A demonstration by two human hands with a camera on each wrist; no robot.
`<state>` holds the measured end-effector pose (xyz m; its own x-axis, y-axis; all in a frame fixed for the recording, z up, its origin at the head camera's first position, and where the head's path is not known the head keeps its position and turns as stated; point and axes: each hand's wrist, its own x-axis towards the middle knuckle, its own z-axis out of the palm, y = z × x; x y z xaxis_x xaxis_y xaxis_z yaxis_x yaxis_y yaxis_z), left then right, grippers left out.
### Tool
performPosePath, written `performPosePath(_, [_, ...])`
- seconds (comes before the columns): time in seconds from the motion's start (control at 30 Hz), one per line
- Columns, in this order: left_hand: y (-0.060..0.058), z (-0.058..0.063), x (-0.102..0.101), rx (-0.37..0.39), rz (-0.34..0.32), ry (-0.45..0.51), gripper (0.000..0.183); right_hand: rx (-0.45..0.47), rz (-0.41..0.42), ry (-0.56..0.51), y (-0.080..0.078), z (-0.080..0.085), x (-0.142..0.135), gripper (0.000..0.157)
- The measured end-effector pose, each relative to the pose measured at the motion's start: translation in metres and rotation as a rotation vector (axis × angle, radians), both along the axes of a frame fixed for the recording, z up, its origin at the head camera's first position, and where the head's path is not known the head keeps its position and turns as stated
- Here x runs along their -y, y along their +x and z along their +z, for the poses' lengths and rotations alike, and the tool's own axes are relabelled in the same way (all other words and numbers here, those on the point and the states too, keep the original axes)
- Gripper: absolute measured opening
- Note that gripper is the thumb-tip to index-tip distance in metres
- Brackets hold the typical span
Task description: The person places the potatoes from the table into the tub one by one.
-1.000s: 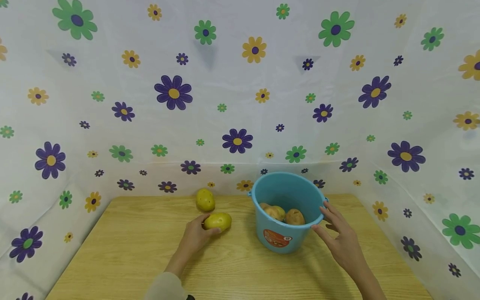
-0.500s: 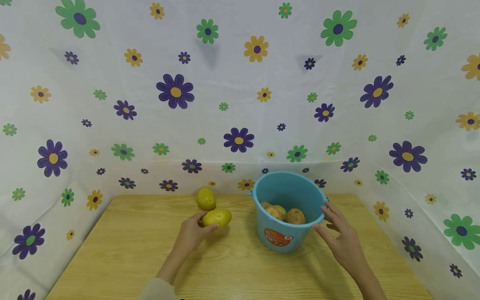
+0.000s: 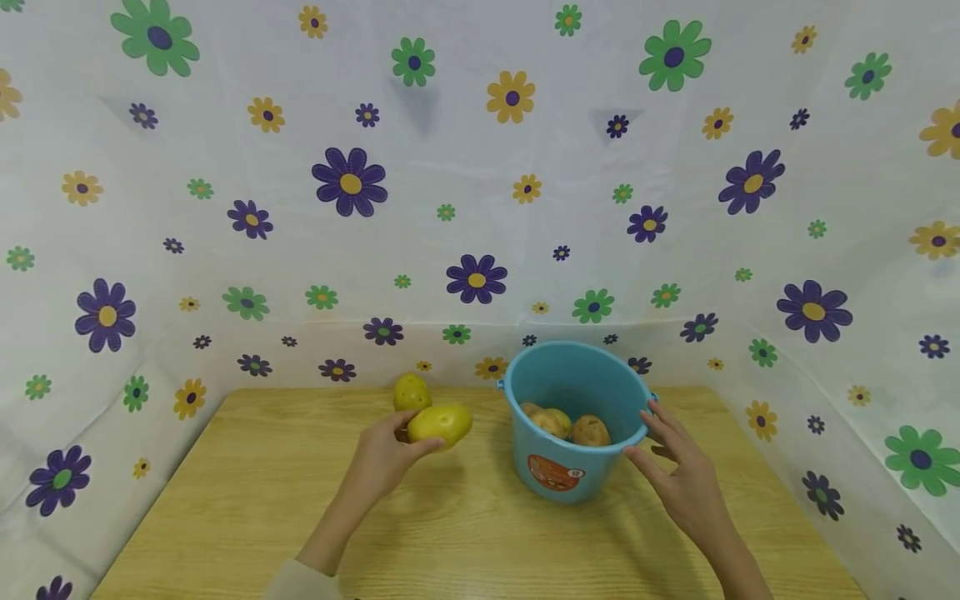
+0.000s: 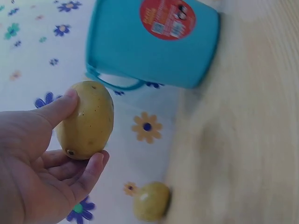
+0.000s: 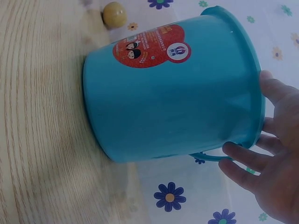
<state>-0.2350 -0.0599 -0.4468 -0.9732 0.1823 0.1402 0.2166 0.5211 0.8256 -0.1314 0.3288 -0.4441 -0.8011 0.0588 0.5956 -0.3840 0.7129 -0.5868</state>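
My left hand (image 3: 382,458) pinches a yellow potato (image 3: 444,423) between thumb and fingers, raised above the table. In the left wrist view that potato (image 4: 88,122) shows small dark spots. Behind it on the table lies a second potato (image 3: 412,390), partly covered by the held one. To the right stands a blue bucket (image 3: 555,475) with a red label and several potatoes (image 3: 589,431) inside. My right hand (image 3: 688,483) touches the bucket's right side at the rim, thumb and fingers spread and fairly straight. The right wrist view shows the bucket's outer wall (image 5: 173,102).
The wooden table (image 3: 247,483) ends at the back against a white flowered sheet (image 3: 420,250), which also hangs on both sides. The bucket's handle (image 4: 121,86) hangs down on its far side.
My left hand has lifted the potato off the table and moved it slightly up, and lately a little to the right. My right hand stays at the bucket's rim.
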Motion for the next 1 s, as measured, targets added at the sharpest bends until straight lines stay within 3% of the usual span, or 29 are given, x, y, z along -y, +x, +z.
performPosePath(0.47, [0.012,0.054,-0.021,-0.039,-0.039,-0.015,0.064,0.006,0.004,-0.007,0.0,0.0,-0.001,0.056])
performPosePath(1.0, [0.01,0.088,-0.064,-0.107,-0.162,0.05,0.053,-0.028,0.02,-0.021,-0.001,0.0,-0.001,0.057])
